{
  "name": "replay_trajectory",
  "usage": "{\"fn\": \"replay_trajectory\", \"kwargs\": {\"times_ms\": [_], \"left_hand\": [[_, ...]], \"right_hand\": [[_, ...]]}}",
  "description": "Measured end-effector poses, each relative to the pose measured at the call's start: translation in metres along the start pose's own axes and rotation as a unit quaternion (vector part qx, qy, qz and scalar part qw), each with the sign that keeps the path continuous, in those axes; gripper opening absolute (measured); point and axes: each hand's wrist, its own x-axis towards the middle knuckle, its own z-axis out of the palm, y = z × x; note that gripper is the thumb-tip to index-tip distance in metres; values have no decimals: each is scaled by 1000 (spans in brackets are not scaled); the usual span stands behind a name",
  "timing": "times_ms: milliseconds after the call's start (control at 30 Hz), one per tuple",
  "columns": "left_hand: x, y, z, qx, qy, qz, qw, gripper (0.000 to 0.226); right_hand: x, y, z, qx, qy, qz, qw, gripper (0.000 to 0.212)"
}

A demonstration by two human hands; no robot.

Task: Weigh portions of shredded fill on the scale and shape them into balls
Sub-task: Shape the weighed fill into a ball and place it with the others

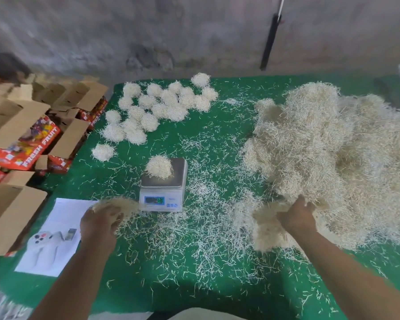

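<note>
Head view, portion [158, 167] on scale [163, 184]; hands [101, 224] below, apparently gripping fill.

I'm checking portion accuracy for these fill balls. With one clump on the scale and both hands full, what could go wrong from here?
The clump sits at the scale's left edge and may shed strands, skewing the reading. The left hand holds a tuft right beside the display; stray fill could land on the pan. The right hand digs into the big pile, so extra could get dragged along.
</note>
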Motion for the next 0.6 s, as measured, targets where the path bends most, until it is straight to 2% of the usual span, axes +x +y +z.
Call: {"fn": "replay_trajectory", "kwargs": {"times_ms": [33,100,133,167,200,267,300,333,400,467,500,567,600], "left_hand": [[-2,-1,-1,-54,-14,-25,998,40],[-3,1,7,-54,-51,-16,997,38],[-9,5,14,-75,-81,-44,993,36],[-13,8,17,-74,-117,-16,990,35],[-18,14,21,-76,-152,-40,985,35],[-28,27,29,-100,-177,-56,978,35],[-30,34,30,-96,-179,-39,978,33],[-30,41,28,-85,-170,-21,982,28],[-29,63,21,-108,-192,-45,974,24],[-28,77,16,-106,-173,-43,978,31],[-22,83,11,-119,-194,-46,973,31],[-4,81,-3,-129,-233,-51,963,25],[4,75,-8,-113,-236,-21,965,23]], "right_hand": [[-9,-11,4,2,25,-33,999,92],[-36,-47,21,8,9,-147,989,83],[-51,-64,34,27,-44,-187,981,83],[-70,-84,44,68,-117,-199,971,83],[-90,-105,53,139,-216,-176,950,79],[-125,-142,73,299,-400,-91,862,57],[-138,-157,84,361,-447,-63,816,50],[-146,-170,94,413,-471,-34,779,52],[-159,-193,112,481,-491,18,726,71],[-171,-214,120,521,-500,34,690,85],[-175,-223,122,539,-506,45,672,89],[-181,-241,124,566,-499,61,654,91],[-184,-249,125,573,-491,57,654,88]]}}
